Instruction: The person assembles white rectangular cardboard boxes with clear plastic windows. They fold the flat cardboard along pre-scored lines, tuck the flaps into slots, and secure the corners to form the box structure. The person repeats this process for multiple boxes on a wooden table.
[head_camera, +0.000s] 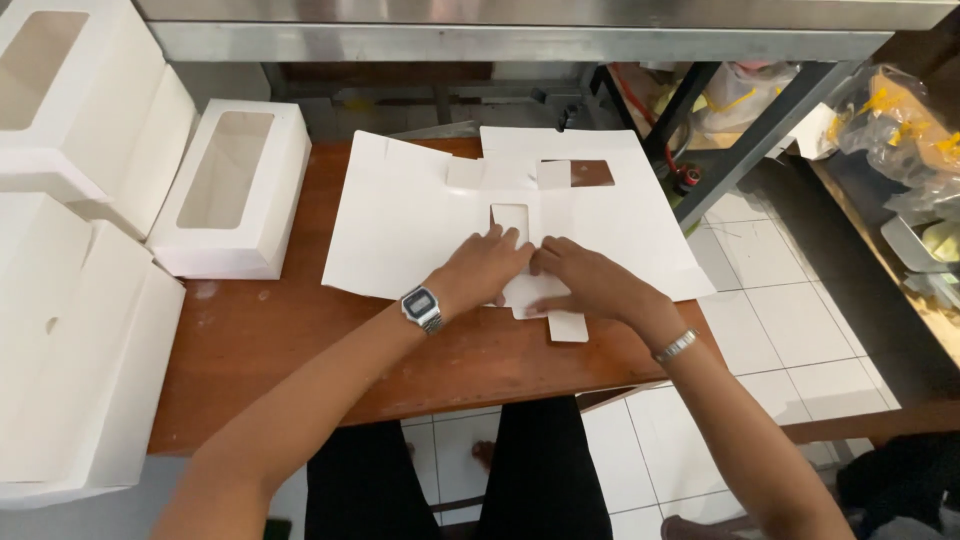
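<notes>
On the tabletop (300, 350), both hands (490, 268) (590, 280) press flat on an unfolded white box sheet (400, 225), gripping nothing, with finished boxes (235, 190) at nine o'clock.

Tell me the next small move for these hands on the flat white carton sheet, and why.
Probably lift the near flap along its crease. Both the left hand and right hand press flat on the middle of the unfolded carton sheet, which lies flat on the wooden table, with its small tab overhanging the near edge. The folded window box beside it shows the finished shape.
</notes>
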